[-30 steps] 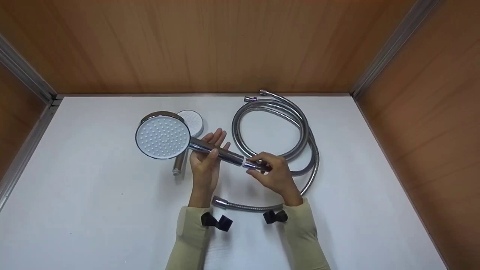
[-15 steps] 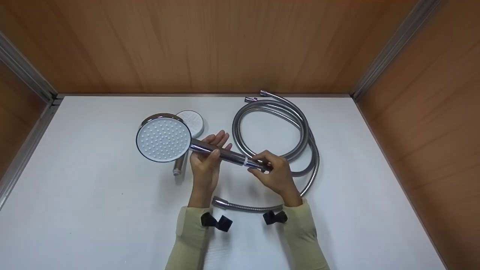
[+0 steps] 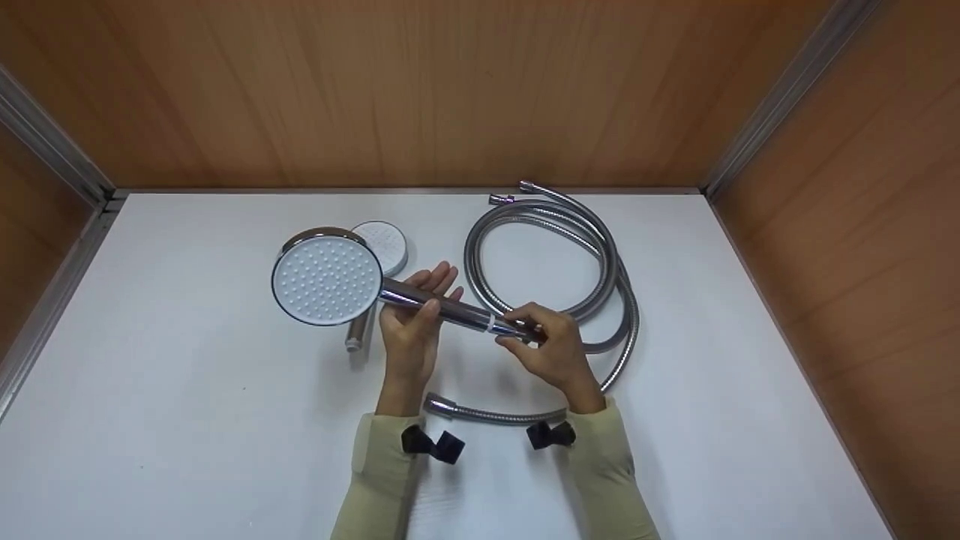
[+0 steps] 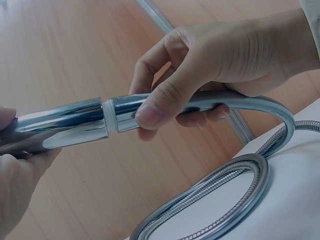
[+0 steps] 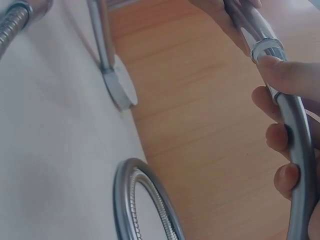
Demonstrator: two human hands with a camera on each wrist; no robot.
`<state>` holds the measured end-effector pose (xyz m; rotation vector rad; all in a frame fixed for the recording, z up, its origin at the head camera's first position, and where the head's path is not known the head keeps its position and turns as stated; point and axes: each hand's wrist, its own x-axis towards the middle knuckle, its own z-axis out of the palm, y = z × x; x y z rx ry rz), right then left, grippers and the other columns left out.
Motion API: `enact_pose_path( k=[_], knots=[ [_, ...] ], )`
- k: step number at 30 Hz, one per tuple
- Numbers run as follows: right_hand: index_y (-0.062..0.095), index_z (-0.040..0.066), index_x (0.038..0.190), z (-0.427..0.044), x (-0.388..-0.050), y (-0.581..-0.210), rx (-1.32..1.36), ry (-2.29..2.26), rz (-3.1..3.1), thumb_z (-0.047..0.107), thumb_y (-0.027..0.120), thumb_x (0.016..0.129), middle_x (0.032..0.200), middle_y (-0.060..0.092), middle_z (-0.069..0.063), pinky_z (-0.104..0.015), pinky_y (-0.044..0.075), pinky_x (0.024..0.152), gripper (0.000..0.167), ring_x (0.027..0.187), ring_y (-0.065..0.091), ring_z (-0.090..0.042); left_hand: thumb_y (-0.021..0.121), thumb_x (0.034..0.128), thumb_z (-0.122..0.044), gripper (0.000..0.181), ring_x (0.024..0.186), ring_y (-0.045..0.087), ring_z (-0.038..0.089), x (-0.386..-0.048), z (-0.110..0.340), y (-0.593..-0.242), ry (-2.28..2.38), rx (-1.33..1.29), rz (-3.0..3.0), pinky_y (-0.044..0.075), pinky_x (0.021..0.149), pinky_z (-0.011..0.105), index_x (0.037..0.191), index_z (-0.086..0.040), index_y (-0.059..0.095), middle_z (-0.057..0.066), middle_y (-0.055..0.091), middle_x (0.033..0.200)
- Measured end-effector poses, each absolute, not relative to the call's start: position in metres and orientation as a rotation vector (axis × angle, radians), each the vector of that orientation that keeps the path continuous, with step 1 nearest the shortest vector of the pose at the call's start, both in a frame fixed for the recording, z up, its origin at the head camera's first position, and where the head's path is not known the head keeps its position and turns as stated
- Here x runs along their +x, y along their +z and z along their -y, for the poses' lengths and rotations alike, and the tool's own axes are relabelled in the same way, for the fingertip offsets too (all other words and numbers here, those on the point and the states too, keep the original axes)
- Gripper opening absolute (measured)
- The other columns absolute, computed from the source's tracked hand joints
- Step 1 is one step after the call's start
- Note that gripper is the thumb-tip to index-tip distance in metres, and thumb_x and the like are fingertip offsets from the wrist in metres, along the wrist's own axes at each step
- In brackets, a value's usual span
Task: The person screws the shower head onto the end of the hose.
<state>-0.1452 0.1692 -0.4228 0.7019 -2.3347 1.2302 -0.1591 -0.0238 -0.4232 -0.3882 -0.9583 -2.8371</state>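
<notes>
My left hand (image 3: 411, 330) holds the chrome handle of a large round shower head (image 3: 328, 280), thumb on top and the other fingers stretched out beneath. With thumb and fingers my right hand (image 3: 551, 345) pinches the metal end fitting (image 4: 126, 111) of a smooth grey hose (image 4: 272, 111). The fitting is up against the handle's end, a white ring (image 4: 109, 116) showing between them. In the right wrist view, my other right fingers curl round the hose (image 5: 300, 150) below its fitting.
A smaller shower head (image 3: 384, 246) lies behind the left hand. Coiled hoses (image 3: 474, 255) lie at the centre right, two ends near the back wall. A ribbed hose's wider end (image 3: 439, 405) lies between the forearms. Wooden panels (image 3: 420, 90) enclose the white table (image 3: 187, 420).
Over the last second the shower head has dipped slightly towards me, and both hands have shifted a little with it. Both keep their hold.
</notes>
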Motion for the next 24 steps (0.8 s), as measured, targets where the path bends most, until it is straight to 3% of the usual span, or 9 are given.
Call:
enact_pose_path(
  k=[8, 13, 24],
  knots=[
    [0.065, 0.003, 0.093, -0.1684, -0.1448, -0.4213, 0.732, 1.203, 2.336, 0.004, 0.081, 0.071, 0.081, 0.07, -0.007, -0.023, 0.05, 0.044, 0.028, 0.058, 0.057, -0.01, 0.067, 0.0828, 0.002, 0.037, 0.117, 0.061, 0.025, -0.1583, 0.0236, -0.4224, -2.824, -0.361, 0.986, 0.046, 0.107, 0.045, 0.115, -0.003, 0.049, 0.009, 0.066, 0.118],
    [0.064, 0.004, 0.094, -0.1679, -0.1454, -0.4212, 0.721, 1.169, 2.338, 0.004, 0.084, 0.067, 0.082, 0.072, -0.007, -0.02, 0.05, 0.047, 0.034, 0.06, 0.061, -0.011, 0.069, 0.0822, 0.0, 0.038, 0.116, 0.061, 0.026, -0.1594, 0.0236, -0.4227, -2.834, -0.363, 0.964, 0.044, 0.109, 0.045, 0.114, -0.002, 0.049, 0.01, 0.067, 0.117],
    [0.066, 0.003, 0.093, -0.1677, -0.1448, -0.4207, 0.717, 1.234, 2.329, 0.002, 0.081, 0.071, 0.083, 0.072, -0.006, -0.032, 0.053, 0.043, 0.026, 0.06, 0.058, -0.008, 0.068, 0.0828, 0.0, 0.039, 0.117, 0.061, 0.024, -0.1581, 0.024, -0.4223, -2.822, -0.371, 0.996, 0.044, 0.109, 0.044, 0.116, -0.003, 0.047, 0.009, 0.066, 0.118]
  ],
)
